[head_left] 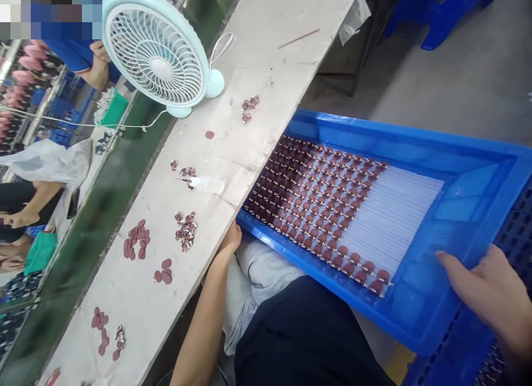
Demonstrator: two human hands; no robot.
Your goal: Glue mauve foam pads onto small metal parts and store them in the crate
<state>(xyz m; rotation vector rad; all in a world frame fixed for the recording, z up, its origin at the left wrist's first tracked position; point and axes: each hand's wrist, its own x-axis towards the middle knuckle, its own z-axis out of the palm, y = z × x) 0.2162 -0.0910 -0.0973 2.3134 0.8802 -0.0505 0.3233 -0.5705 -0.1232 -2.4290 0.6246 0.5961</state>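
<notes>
A shallow blue plastic tray (415,136) lies across my lap, its left end under the table edge. Inside is a pale ribbed sheet (409,208) bearing rows of small dark-red round pieces (320,203) with shiny metal parts. The right part of the sheet is bare. My right hand (490,291) is closed round the tray's right side, thumb inside the rim and fingers out of sight beneath. At the tray's near left corner, against the table edge, my left hand (230,239) grips the tray, with its fingers mostly hidden.
On the white table (266,47) stand a light-blue fan (160,67), a small white needle-tipped bottle (208,184), loose dark-red discs (136,239) and small metal pieces (185,230). Beyond a green belt (93,236), other people's hands (22,217) work. Blue crates (469,341) sit at lower right.
</notes>
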